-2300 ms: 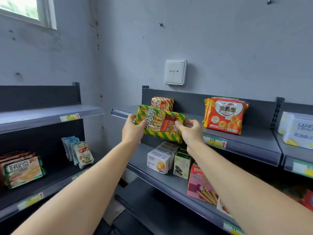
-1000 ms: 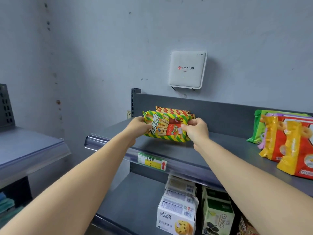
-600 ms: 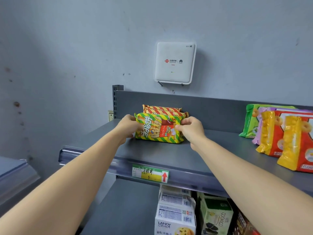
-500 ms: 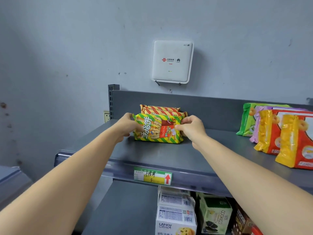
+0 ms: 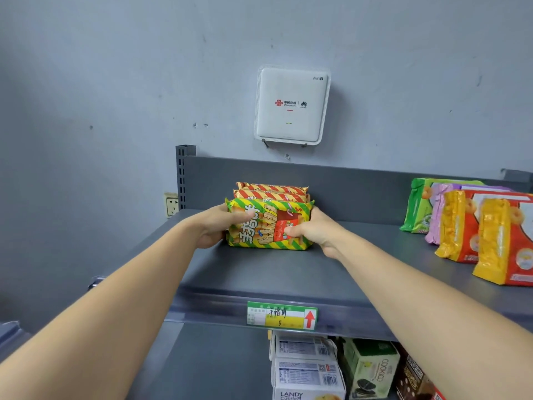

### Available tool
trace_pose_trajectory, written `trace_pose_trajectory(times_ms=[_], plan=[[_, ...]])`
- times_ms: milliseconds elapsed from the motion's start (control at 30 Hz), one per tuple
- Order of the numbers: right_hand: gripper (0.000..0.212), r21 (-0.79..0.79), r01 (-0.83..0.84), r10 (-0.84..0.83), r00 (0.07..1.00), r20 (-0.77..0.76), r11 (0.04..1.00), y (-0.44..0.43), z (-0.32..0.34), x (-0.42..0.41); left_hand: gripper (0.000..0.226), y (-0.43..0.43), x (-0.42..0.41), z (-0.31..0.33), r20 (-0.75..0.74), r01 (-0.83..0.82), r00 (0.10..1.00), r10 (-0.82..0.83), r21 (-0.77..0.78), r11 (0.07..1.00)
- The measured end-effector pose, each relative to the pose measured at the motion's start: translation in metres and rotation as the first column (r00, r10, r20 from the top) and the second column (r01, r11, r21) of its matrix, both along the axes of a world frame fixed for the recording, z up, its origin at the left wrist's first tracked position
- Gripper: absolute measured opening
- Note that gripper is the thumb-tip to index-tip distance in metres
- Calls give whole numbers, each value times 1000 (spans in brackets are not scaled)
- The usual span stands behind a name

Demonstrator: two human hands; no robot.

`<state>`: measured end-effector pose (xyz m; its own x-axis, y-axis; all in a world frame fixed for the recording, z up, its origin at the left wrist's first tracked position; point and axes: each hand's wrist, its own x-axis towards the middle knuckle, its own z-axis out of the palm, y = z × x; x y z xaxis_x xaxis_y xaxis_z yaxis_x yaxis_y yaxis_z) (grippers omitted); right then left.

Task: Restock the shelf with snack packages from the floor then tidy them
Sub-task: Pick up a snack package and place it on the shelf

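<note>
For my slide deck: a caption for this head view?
Left hand and right hand grip a green-and-yellow striped snack packet on the grey metal shelf, before two orange striped packets.

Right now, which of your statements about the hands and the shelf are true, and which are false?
1. The left hand and the right hand hold the green pack on the shelf. True.
2. Red-striped packs stand behind the green pack. True.
3. The arrow on the price tag points down. False: it points up.
4. The white box hangs below the shelf. False: it hangs on the wall above it.
</note>
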<state>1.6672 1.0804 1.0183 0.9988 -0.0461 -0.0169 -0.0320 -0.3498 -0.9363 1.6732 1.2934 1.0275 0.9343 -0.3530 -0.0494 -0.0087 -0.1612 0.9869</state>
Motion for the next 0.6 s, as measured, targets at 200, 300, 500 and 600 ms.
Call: trace_pose_trajectory(times_ms=[200,300,500,600], plan=[[68,198,46,-52,998,25,979,-7,3,-2,100,-4,10,8,-146,-226,968,205,-151,962],[62,314,87,-80,996,-36,945,-4,14,-9,115,-2,22,9,-190,-416,905,381,-205,886],[78,525,68,-28,996,-83,848,9,17,-5,85,-23,10,20,-227,-250,957,181,-325,912],[75,518,62,-49,998,-38,853,8,11,-3,81,-20,11,16,-169,-237,966,195,-284,929]])
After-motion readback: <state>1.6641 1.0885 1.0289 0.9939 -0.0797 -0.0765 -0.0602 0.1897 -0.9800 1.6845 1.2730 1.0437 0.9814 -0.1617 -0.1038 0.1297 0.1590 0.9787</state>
